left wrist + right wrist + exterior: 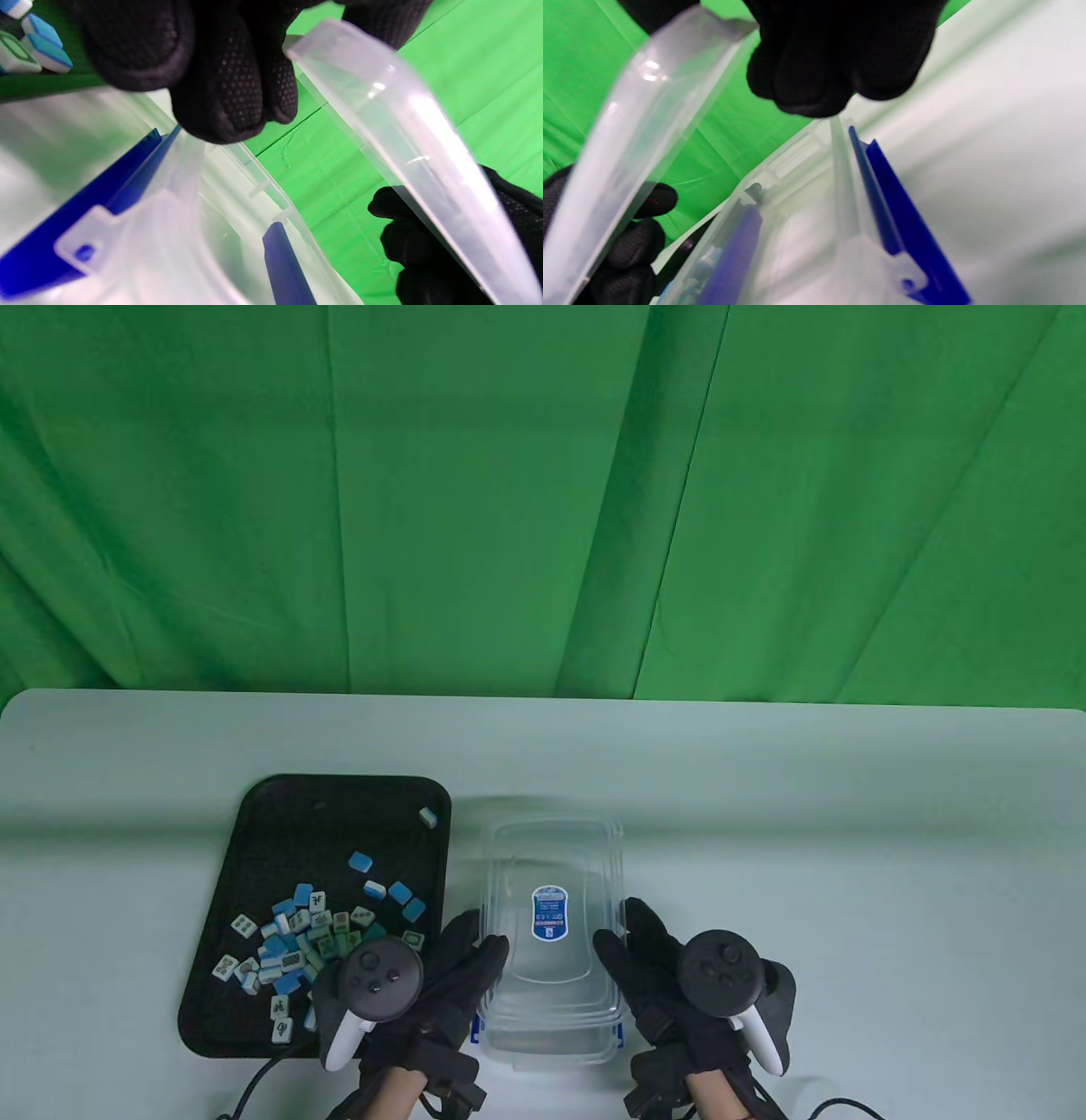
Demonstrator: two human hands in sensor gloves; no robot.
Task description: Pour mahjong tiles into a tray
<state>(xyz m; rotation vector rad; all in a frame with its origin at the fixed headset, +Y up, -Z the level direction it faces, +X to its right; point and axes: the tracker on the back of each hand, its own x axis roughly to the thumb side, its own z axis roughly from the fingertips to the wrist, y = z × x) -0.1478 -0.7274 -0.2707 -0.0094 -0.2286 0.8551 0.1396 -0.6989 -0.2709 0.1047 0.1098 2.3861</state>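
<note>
A black tray (280, 814) lies at the left with several blue-and-white mahjong tiles (293, 937) scattered in it. A clear plastic box (551, 1039) with blue latches (895, 212) stands right of the tray. Both hands hold its clear lid (551, 848), which carries a blue label, over the box. My left hand (471, 959) grips the lid's left edge and my right hand (632, 959) grips its right edge. In the left wrist view the lid (403, 127) is tilted above the box rim (169, 237). The right wrist view shows the lid (649, 110) apart from the box (814, 220).
The pale table (848, 831) stretches to the right and behind the box. A green cloth (543, 492) hangs behind the table. Cables (254, 1082) run off the front edge beside my left wrist.
</note>
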